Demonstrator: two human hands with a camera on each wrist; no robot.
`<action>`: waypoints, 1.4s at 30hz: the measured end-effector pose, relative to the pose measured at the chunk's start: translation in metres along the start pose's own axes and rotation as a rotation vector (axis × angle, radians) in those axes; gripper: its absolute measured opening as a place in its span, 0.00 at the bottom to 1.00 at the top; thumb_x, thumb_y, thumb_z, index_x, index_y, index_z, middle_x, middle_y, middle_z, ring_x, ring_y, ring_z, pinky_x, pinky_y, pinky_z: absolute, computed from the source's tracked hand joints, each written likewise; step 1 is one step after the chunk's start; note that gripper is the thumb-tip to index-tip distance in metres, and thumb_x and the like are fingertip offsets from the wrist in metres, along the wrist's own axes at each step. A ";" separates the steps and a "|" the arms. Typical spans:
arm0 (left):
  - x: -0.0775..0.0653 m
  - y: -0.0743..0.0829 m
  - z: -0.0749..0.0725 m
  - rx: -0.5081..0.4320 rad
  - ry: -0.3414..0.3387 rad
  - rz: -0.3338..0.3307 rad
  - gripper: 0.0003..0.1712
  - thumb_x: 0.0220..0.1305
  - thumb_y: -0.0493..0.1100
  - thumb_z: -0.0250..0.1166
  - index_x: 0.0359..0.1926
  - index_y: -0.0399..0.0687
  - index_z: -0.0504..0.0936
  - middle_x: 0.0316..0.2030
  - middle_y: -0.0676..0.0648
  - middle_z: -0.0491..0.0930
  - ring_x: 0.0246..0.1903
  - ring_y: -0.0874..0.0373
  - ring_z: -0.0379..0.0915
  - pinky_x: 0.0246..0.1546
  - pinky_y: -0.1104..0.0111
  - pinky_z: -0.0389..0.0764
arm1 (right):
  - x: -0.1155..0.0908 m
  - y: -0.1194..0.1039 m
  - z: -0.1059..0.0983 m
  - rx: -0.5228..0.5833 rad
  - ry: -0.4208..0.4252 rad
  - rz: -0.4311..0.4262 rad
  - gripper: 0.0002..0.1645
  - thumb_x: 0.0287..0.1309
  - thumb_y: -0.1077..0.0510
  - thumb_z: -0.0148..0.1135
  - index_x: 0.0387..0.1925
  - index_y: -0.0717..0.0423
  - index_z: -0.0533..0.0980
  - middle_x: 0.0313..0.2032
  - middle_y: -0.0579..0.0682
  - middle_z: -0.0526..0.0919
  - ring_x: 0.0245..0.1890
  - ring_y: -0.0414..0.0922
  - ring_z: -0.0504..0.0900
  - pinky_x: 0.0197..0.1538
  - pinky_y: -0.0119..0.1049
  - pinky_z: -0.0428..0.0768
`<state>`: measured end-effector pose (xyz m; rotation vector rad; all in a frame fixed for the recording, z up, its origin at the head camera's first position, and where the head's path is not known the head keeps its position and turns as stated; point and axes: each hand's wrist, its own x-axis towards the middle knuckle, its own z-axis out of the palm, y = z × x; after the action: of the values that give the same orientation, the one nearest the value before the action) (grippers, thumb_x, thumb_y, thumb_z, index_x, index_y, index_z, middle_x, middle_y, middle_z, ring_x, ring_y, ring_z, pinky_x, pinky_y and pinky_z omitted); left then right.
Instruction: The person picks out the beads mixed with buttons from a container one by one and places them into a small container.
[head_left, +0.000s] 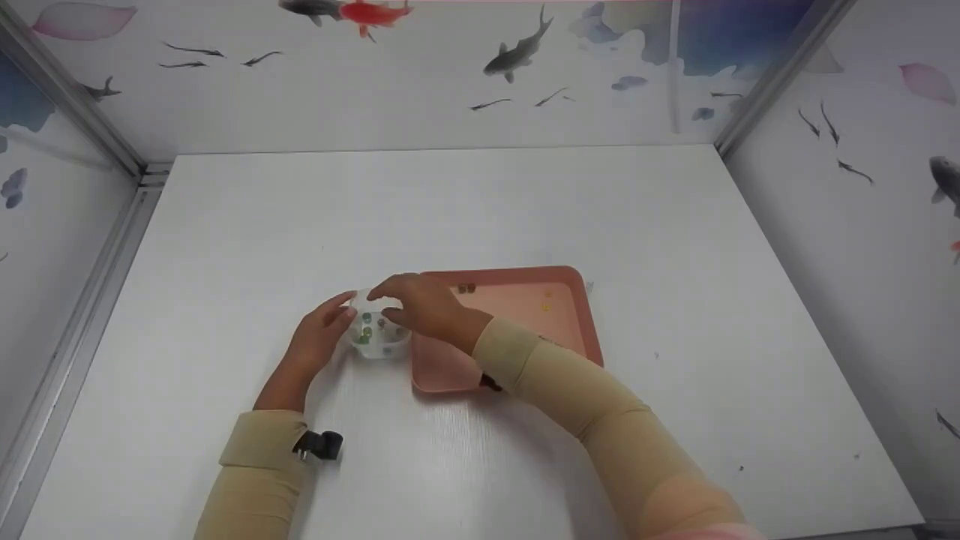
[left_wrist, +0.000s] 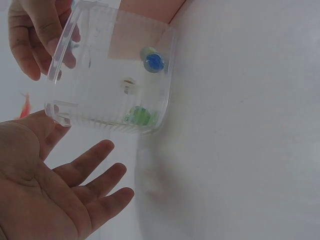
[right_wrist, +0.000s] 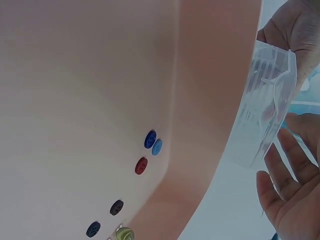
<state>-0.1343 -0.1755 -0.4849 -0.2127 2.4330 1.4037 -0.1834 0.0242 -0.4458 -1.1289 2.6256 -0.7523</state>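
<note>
A clear plastic container [head_left: 385, 351] stands on the table at the tray's left side, with several glass marbles, among them a green marble [left_wrist: 140, 116] and a blue marble [left_wrist: 154, 62]. My left hand [head_left: 315, 337] holds the container's left rim with thumb and index finger. Its other fingers spread free beside the wall in the left wrist view. From the right, my right hand [head_left: 424, 304] reaches over the opening, index finger and thumb apart, fingertips within the rim. Several buttons lie in the pink tray [head_left: 450, 382], including a red button [right_wrist: 141, 165] and a dark blue button [right_wrist: 150, 139].
My right forearm [head_left: 577, 382] crosses the tray and hides part of it. Yellow pieces [head_left: 546, 306] lie at the tray's right, brown pieces [head_left: 466, 288] near its far edge. A greenish marble [right_wrist: 125, 233] sits at the tray's side. Patterned walls bound the white table [head_left: 450, 210].
</note>
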 end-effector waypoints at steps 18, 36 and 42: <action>-0.001 0.002 -0.001 -0.005 -0.005 -0.009 0.32 0.75 0.57 0.46 0.74 0.53 0.57 0.68 0.37 0.64 0.70 0.41 0.54 0.68 0.48 0.57 | -0.006 0.007 -0.011 0.033 0.036 0.014 0.33 0.62 0.45 0.62 0.67 0.46 0.69 0.67 0.46 0.68 0.69 0.42 0.63 0.69 0.40 0.64; 0.001 0.000 0.002 0.012 -0.001 -0.002 0.32 0.75 0.56 0.46 0.74 0.51 0.57 0.68 0.36 0.62 0.70 0.38 0.51 0.69 0.46 0.55 | -0.028 0.021 -0.032 -0.169 0.125 -0.008 0.38 0.60 0.42 0.63 0.69 0.46 0.65 0.70 0.50 0.63 0.71 0.48 0.59 0.69 0.56 0.60; 0.000 0.001 0.001 0.006 0.001 -0.012 0.31 0.75 0.55 0.47 0.74 0.52 0.57 0.69 0.36 0.62 0.71 0.39 0.51 0.69 0.46 0.55 | -0.035 0.028 -0.038 -0.187 0.164 -0.012 0.37 0.60 0.46 0.65 0.69 0.47 0.65 0.70 0.51 0.63 0.71 0.50 0.59 0.68 0.58 0.60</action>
<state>-0.1344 -0.1739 -0.4844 -0.2263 2.4323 1.3906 -0.1899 0.0803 -0.4291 -1.1774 2.8796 -0.6366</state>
